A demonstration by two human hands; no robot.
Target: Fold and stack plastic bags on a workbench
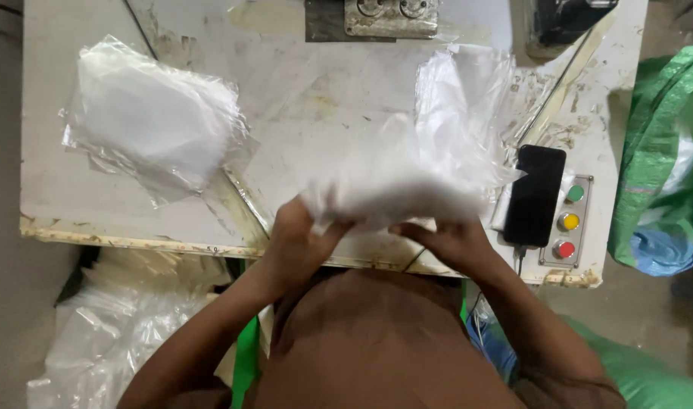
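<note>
Head view: plastic sheets (407,193) between fingers (327,220)

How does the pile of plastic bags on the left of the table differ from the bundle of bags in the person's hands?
The pile of bags lies flat and untouched at the table's left; the bundle is gripped at its near edge by the left hand and right hand. The pile looks sharp, the bundle blurred. The pile lies apart from the phone; the bundle reaches almost to it. Both are clear, thin plastic.
</note>
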